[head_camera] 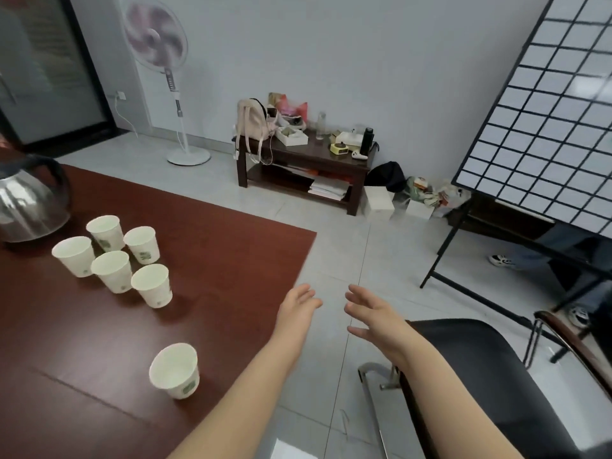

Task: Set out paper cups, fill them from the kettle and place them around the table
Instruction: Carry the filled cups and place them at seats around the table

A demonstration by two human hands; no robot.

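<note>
1. Left hand: fingers straight and slightly spread, holding nothing; it hangs just past the right edge of the table, above the floor tiles; its forearm crosses the table's near corner.
2. Right hand: fingers loose and spread, thumb held apart, holding nothing; it is near the left hand but not touching it; its forearm lies above the black chair.
3. Kettle: steel body, black handle; standing upright at the far left of the table, partly cut off by the frame edge.
4. Cluster of five paper cups: all upright, mouths up, packed close together just right of the kettle; green print visible on several.
5. Sixth cup: upright and alone near the table's front edge; well apart from the cluster, just left of the left forearm; whether any cup holds water cannot be told.
6. Surroundings: standing fan by the far wall; low side table carrying a backpack and small items; grid board leaning at the right.
</note>
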